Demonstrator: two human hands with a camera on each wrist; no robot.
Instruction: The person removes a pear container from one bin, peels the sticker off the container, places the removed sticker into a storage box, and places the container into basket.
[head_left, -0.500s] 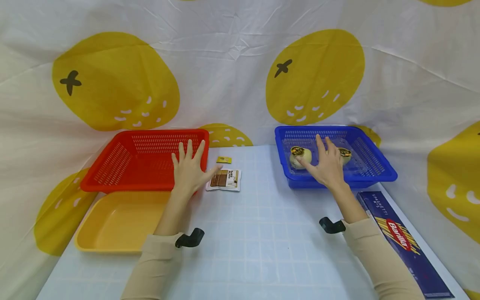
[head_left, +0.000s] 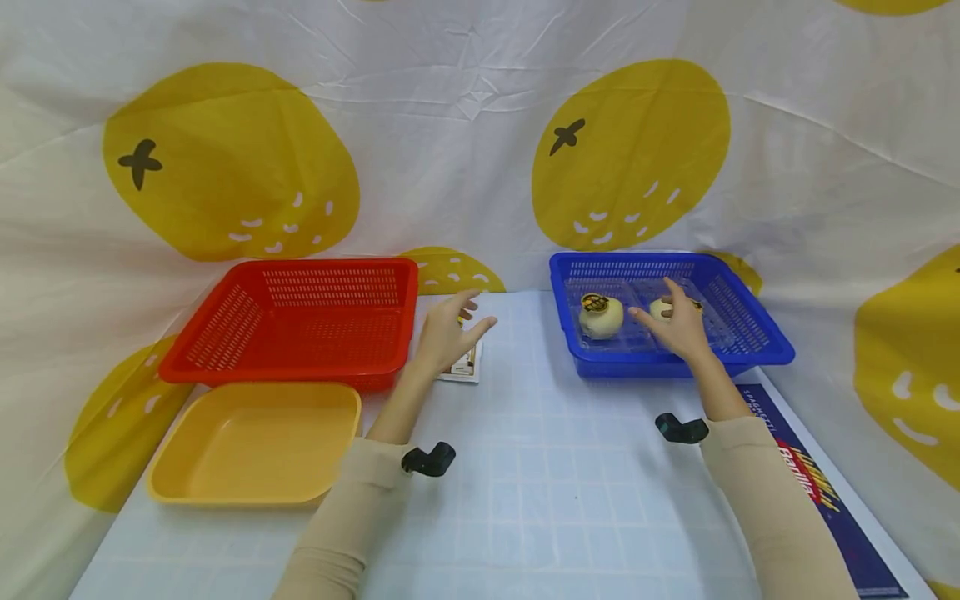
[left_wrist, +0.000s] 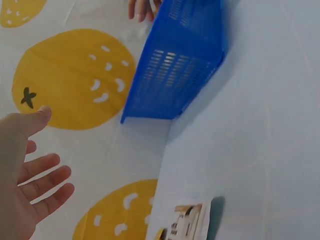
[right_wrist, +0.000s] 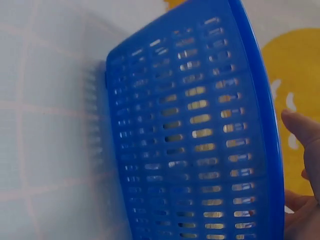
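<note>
Over the blue basket (head_left: 630, 367), my right hand (head_left: 681, 327) hovers with its thumb out and fingers loosely bent, above the right one of two pale round items with dark labels. The left round item (head_left: 602, 320) shows fully; both sit in clear plastic trays inside the basket. My left hand (head_left: 444, 333) is above the table just right of the red basket (head_left: 300, 377), thumb spread from the relaxed fingers, holding nothing. Below it lies a white and brown packet (head_left: 467, 365), largely covered by the hand in the head view. The left wrist view shows the packet (left_wrist: 192, 222) on the table.
A yellow tray (head_left: 255, 492) stands in front of the red basket at the left. At the right edge of the table lies a dark blue spaghetti box (head_left: 813, 492), partly behind my right sleeve. A fruit-print curtain (head_left: 465, 167) hangs behind the table.
My left hand has moved right from the red basket's edge to over the packet, turning sideways. The right hand has shifted slightly right, uncovering the left round item, its fingers now more bent.
</note>
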